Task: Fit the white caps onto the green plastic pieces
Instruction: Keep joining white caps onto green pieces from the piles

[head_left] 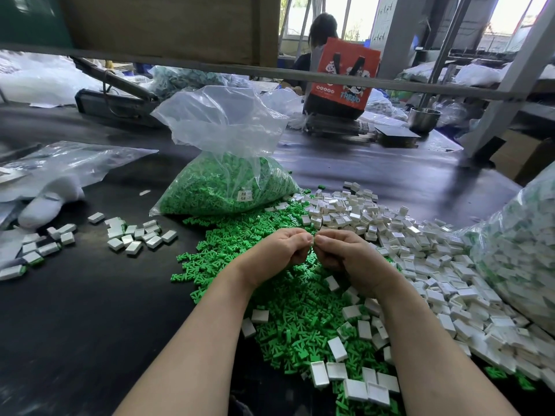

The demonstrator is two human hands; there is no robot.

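Head view. The dark bench [90, 310] carries all parts. Both hands meet above the loose heap of small green plastic pieces [288, 319], which spreads across the bench centre. The left hand [276, 253] has its fingers curled inward, thumb tip against the forefinger. The right hand [345, 256] is curled the same way, and its thumb tip touches the left thumb tip. A small part is pinched between the fingertips of the two hands; it is almost wholly hidden, so its colour and type cannot be told, nor which hand bears it.

The heap of white rectangular plastic caps [420, 250] lies just to the right of the green heap and overlaps its edge. Scattered white caps also lie on the green pieces near the forearms.

A clear plastic bag filled with green pieces [228, 187] stands behind the green heap, its mouth open and upright. A second clear bag holding white and green parts [519, 250] rests at the right edge, touching the white heap.

To the left, well apart from the heaps, a small group of white caps with green showing at their ends [138, 235] lies on the bench. Further left, a white fabric glove [48, 202] rests beside flat clear plastic sheeting [75, 163].

At the far side of the bench stand a red printed bag [342, 73] and a round metal bowl [424, 118]. A seated person [321, 34] is partly visible behind the red bag.
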